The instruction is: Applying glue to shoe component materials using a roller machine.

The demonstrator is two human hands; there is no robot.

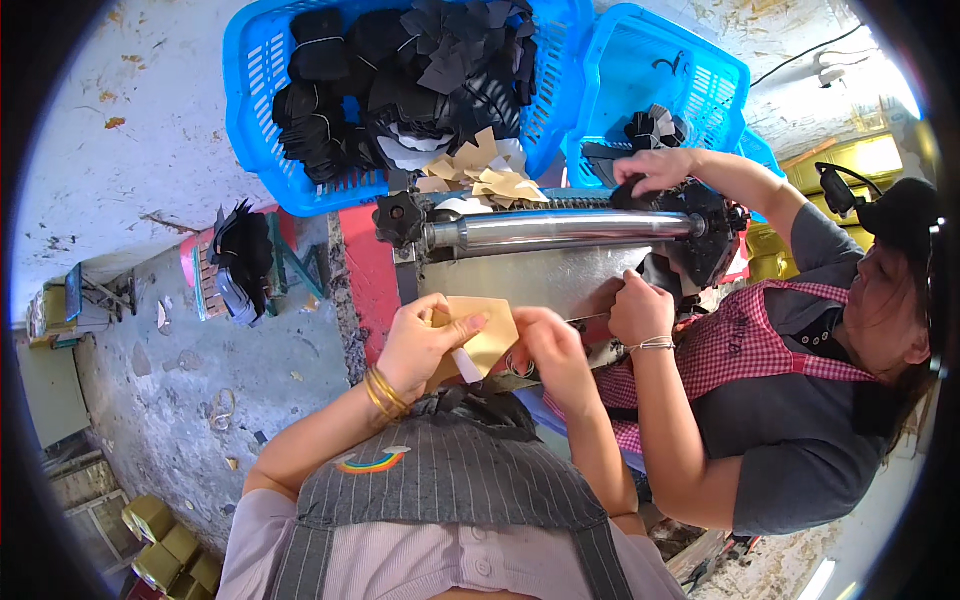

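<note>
A tan stack of thin cut pieces (489,340), seemingly leather or board, is pinched in my left hand (422,340), the thumb lying across its face. A pale strip (466,366) sticks out below my thumb. At the stack's right edge, my right hand (552,350) has its fingers curled in; what they hold, if anything, is hidden. Just below those fingertips shows a thin pale loop (518,368), like string or a band. Beyond my hands stands a machine with a shiny metal roller (570,232) over a metal plate (520,275).
A blue basket (250,100) of banded black pieces stands behind the machine, beside another blue basket (635,60). Loose tan scraps (490,170) lie behind the roller. At right, a co-worker (800,370) reaches over the machine with black pieces. Black pieces (243,260) sit on a stool at left.
</note>
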